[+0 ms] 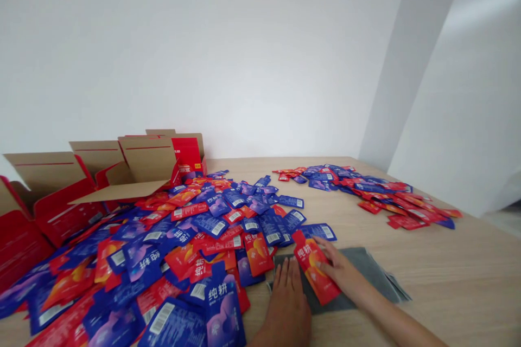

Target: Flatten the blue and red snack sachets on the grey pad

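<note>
A red pouch (313, 267) with orange fruit art is held over a dark grey cloth (362, 268) on the wooden table. My right hand (340, 268) grips the pouch by its right edge, thumb on its face. Flat on the left end of the cloth rests my left hand (288, 298), fingers stretched out beside the pouch, holding nothing. To the left of my hands spreads a large mixed heap of blue and red pouches (195, 222). A blue pouch (223, 309) lies near the front edge, left of my left hand.
Several open red cardboard boxes (65, 206) with brown flaps stand at the left behind the heap. A second pile of blue and red pouches (366, 190) lies at the back right of the table (459, 265). A white wall rises behind.
</note>
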`<state>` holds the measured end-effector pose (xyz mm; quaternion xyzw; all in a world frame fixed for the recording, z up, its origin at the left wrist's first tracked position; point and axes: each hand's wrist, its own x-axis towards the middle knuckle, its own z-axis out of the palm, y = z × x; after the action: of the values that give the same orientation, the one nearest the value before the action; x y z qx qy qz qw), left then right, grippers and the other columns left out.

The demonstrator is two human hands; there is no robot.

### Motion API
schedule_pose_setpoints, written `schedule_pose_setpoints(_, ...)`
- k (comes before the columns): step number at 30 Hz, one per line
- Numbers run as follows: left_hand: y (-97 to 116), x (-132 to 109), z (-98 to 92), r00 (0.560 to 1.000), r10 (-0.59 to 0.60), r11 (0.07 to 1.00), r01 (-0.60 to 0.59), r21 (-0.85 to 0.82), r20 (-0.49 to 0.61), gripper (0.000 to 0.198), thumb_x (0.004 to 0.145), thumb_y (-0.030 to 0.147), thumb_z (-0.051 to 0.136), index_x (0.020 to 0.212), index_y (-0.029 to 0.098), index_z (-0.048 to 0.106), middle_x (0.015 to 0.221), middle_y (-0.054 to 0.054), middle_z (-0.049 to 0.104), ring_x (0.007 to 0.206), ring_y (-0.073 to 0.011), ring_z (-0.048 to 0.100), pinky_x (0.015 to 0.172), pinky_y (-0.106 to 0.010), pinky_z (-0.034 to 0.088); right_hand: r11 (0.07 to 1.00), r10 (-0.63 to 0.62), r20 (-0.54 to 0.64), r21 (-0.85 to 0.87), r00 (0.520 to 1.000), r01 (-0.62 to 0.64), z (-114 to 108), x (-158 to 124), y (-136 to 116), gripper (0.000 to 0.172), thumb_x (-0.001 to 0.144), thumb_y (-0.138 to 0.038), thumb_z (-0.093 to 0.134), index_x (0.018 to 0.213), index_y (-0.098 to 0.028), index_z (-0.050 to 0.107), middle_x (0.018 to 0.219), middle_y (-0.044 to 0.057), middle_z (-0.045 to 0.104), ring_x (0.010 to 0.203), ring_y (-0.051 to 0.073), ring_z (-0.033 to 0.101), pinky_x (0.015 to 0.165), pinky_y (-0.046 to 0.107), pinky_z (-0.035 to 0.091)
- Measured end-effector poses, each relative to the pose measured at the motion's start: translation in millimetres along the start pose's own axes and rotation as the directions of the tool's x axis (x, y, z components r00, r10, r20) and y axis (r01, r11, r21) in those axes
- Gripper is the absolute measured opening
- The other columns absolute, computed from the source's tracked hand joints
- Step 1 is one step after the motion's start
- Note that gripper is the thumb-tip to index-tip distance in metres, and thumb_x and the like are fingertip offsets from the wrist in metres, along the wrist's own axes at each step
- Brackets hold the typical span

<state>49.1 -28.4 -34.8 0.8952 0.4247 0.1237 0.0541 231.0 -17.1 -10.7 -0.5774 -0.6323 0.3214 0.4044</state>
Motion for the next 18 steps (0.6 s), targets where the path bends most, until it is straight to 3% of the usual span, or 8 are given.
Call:
schedule_pose_setpoints(3, -3, 0, 8.4, 0.999, -0.025, 0.999, 0.026, 0.021, -0.031, 0.059, 0.080, 0.016, 0.038, 0.137, 0.002, 0.031, 0.144, -0.015, 0.026, 0.131, -0.0301, 0.026, 0.105, -0.042, 0.029, 0.903, -0.234, -0.059, -0.384, 0.970, 0.195, 23, -10, 10, 0.053, 0.078, -0.019, 0.044, 0.130, -0.021, 0.046, 0.130, 0.012, 0.053, 0.121, 0.026, 0.047, 0.100, 0.048, 0.037)
schedule_pose_setpoints(5, -7, 1, 17.7, 0.998, -0.011, 0.999, 0.013, 0.039, -0.055, 0.061, 0.079, 0.016, 0.039, 0.138, 0.003, 0.031, 0.143, -0.015, 0.028, 0.131, -0.0298, 0.028, 0.105, -0.041, 0.030, 0.789, -0.323, 0.006, -0.551, 0.946, 0.272, 27, -12, 12, 0.049, 0.084, -0.020, 0.041, 0.133, -0.024, 0.044, 0.138, 0.011, 0.045, 0.128, 0.026, 0.038, 0.102, 0.049, 0.035)
schedule_pose_setpoints(8, -17, 2, 35.8, 0.991, 0.047, 0.995, -0.035, 0.096, -0.123, 0.063, 0.079, 0.016, 0.041, 0.139, 0.006, 0.029, 0.142, -0.014, 0.033, 0.130, -0.0295, 0.031, 0.103, -0.040, 0.032, 0.687, -0.330, 0.210, -0.616, 0.920, 0.387, 25, -16, 12, 0.045, 0.091, -0.027, 0.038, 0.135, -0.026, 0.041, 0.141, 0.007, 0.040, 0.130, 0.023, 0.035, 0.102, 0.042, 0.037)
schedule_pose_setpoints(10, -25, 4, 48.1, 0.974, 0.117, 0.982, -0.084, 0.167, -0.194, 0.065, 0.079, 0.016, 0.041, 0.141, 0.007, 0.024, 0.139, -0.015, 0.037, 0.128, -0.0299, 0.034, 0.101, -0.040, 0.034, 0.639, -0.335, 0.275, -0.637, 0.901, 0.431, 24, -18, 13, 0.044, 0.092, -0.028, 0.036, 0.136, -0.022, 0.040, 0.140, 0.008, 0.041, 0.128, 0.021, 0.038, 0.102, 0.037, 0.037)
schedule_pose_setpoints(14, -35, 5, 62.7, 0.916, 0.235, 0.946, -0.139, 0.291, -0.324, 0.073, 0.080, 0.016, 0.042, 0.143, 0.003, 0.006, 0.134, -0.017, 0.044, 0.124, -0.0290, 0.040, 0.098, -0.038, 0.037, 0.499, -0.321, 0.295, -0.755, 0.900, 0.426, 22, -21, 18, 0.044, 0.087, -0.020, 0.041, 0.130, -0.014, 0.049, 0.135, 0.011, 0.047, 0.125, 0.025, 0.042, 0.098, 0.038, 0.042)
schedule_pose_setpoints(18, -36, 4, 60.9, 0.923, 0.227, 0.941, -0.125, 0.314, -0.312, 0.070, 0.079, 0.016, 0.041, 0.143, 0.004, 0.013, 0.135, -0.016, 0.044, 0.124, -0.0276, 0.040, 0.097, -0.036, 0.037, 0.352, -0.241, 0.183, -0.899, 0.953, 0.262, 16, -27, 20, 0.040, 0.080, -0.016, 0.048, 0.119, -0.014, 0.059, 0.122, 0.014, 0.059, 0.110, 0.029, 0.054, 0.082, 0.040, 0.050)
